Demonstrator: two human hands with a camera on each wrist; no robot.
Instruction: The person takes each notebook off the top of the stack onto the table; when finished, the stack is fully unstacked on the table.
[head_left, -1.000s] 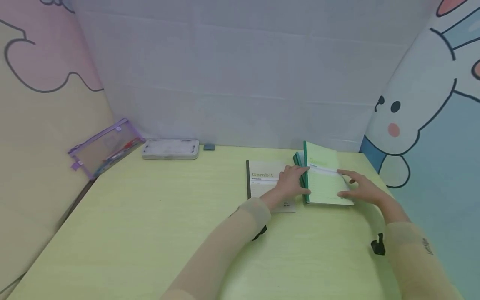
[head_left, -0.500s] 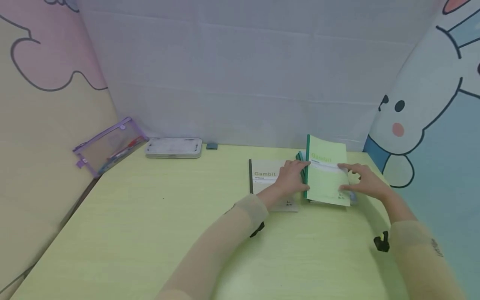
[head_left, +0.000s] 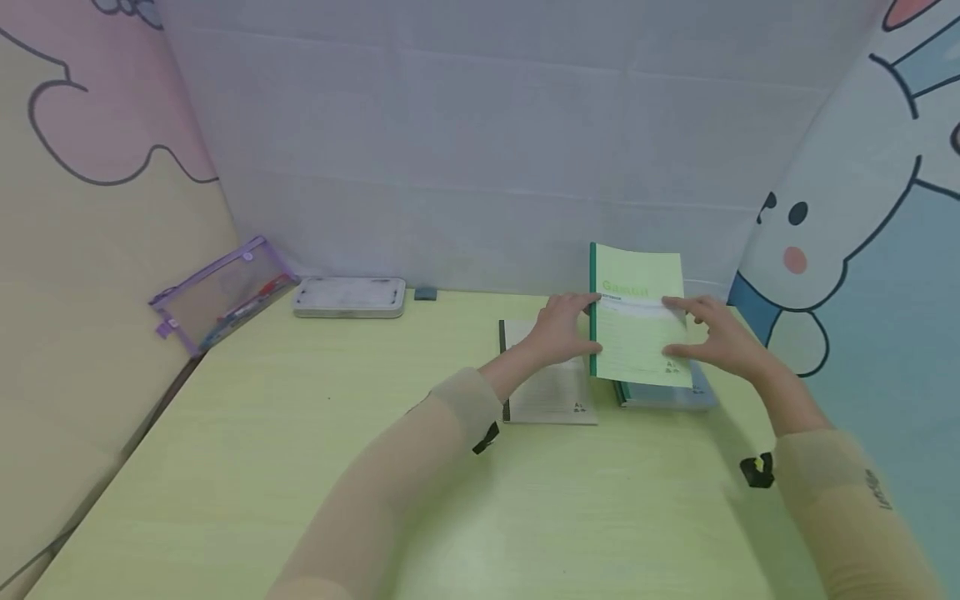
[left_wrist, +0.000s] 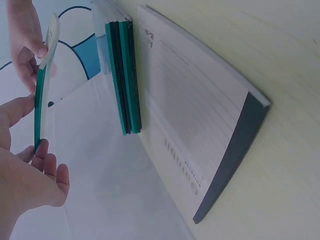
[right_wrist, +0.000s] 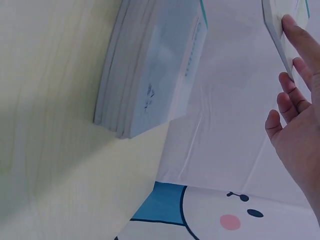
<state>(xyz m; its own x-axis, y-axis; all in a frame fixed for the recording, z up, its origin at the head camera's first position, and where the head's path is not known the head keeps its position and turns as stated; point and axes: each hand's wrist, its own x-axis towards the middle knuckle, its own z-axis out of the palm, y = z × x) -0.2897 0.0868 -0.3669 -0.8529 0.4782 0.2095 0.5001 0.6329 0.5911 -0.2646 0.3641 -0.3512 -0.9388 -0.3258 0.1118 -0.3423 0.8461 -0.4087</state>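
Note:
A pale green notebook (head_left: 637, 333) with a dark green spine is held up between both hands, raised off the stack in the head view. My left hand (head_left: 553, 329) pinches its spine edge, thumb low and fingers higher up. The opposite edge is gripped by my right hand (head_left: 716, 337), thumb on the cover. Below it lies a stack of notebooks (left_wrist: 120, 70) with green and dark spines; the top one has a bluish cover (right_wrist: 170, 60). A grey-white notebook (head_left: 551, 396) with a dark spine lies flat just left of the stack, partly behind my left hand.
At the back left of the table (head_left: 315, 467) lie a whitish pencil case (head_left: 348, 297) and a small dark blue block (head_left: 425, 294). A clear purple-edged zip pouch (head_left: 225, 296) with pens leans at the left edge. A white sheet (head_left: 450, 150) rises behind the table.
Both hands have lifted the green notebook off the stack and shifted it up and slightly left. The bluish notebook beneath now shows.

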